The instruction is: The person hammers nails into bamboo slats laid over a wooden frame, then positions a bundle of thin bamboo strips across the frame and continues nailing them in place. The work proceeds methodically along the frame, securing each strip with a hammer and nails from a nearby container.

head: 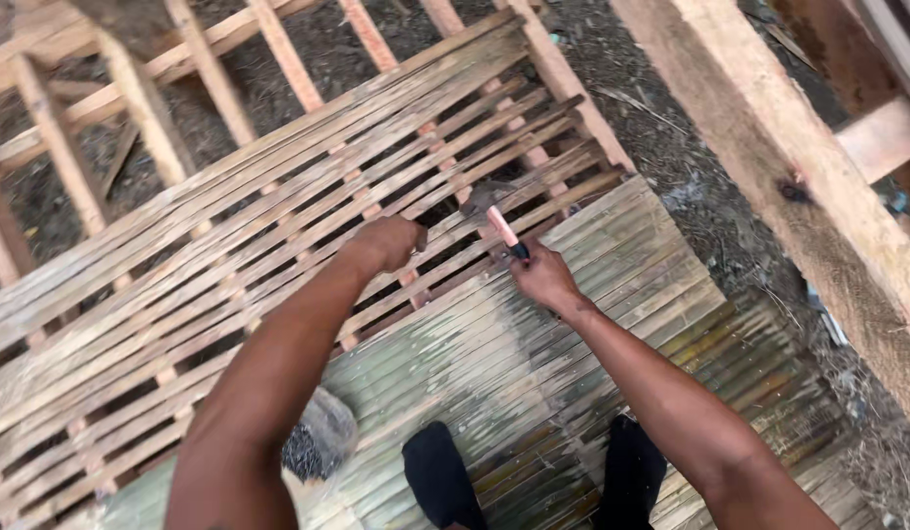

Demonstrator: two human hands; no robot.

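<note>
Right hand (543, 277) clenched around hammer (499, 221), head just above the fist, over bamboo slats (278, 196). Left hand (388, 242) fisted, pressing a slat; contents unclear.

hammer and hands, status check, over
Right hand gripping the hammer, head over the bamboo slats. Left hand fisted, pressed on a slat beside it. Nothing between hammer and slats.

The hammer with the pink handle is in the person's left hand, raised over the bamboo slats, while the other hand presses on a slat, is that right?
Not quite: the head view shows the hammer in the right hand, not the left. It is raised over the bamboo slats, and the left hand is the one pressing on a slat.
</note>
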